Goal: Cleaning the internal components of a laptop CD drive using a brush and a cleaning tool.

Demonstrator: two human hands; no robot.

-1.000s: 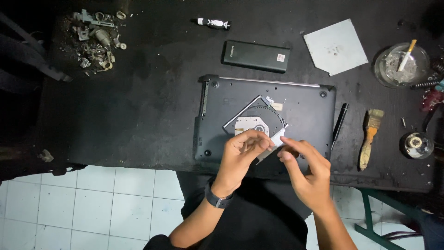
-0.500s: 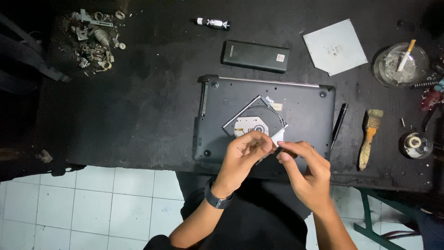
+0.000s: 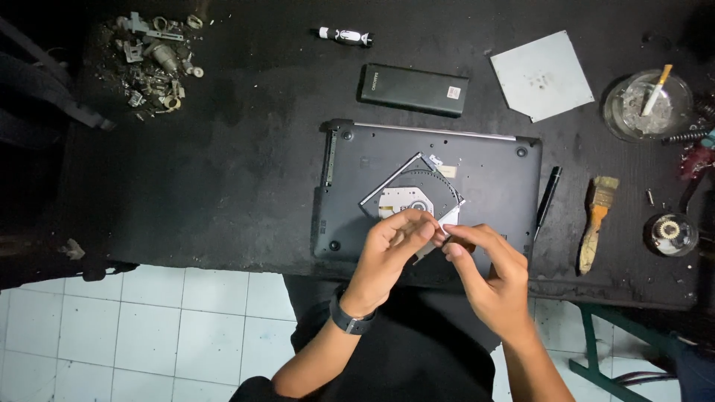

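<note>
The fingers [image 3: 426, 229] of the left hand [image 3: 387, 257] and the fingers [image 3: 454, 240] of the right hand [image 3: 488, 272] are pressed together on a small pale strip [image 3: 449, 218], one hand on each end, the fingertips almost touching. The strip is held just above the near edge of the disc drive [image 3: 410, 195], which lies tilted on the upturned laptop [image 3: 491, 171] on the black tabletop [image 3: 223, 164]. I cannot tell if the strip is tape, a thin cable or a piece of the drive.

To my judgement the strip is very light, thin and flexible, and it can bend or tear easily. A gentle pinch at its ends or edges seems best. The drive looks light but fragile, so it is better taken by its metal sides, not by the open disc face.

Further out, a black pen [image 3: 547, 199] and a paint brush [image 3: 594, 219] lie right of the laptop; a dark flat block [image 3: 413, 89], a small screwdriver [image 3: 344, 35] and a grey plate [image 3: 541, 75] lie behind it. A glass ashtray [image 3: 646, 104] stands at far right, and a heap of metal scraps [image 3: 153, 63] at far left.

Compared with one second ago, the hands have come closer together and the pale strip shows a little higher between them; the laptop and drive did not move.
</note>
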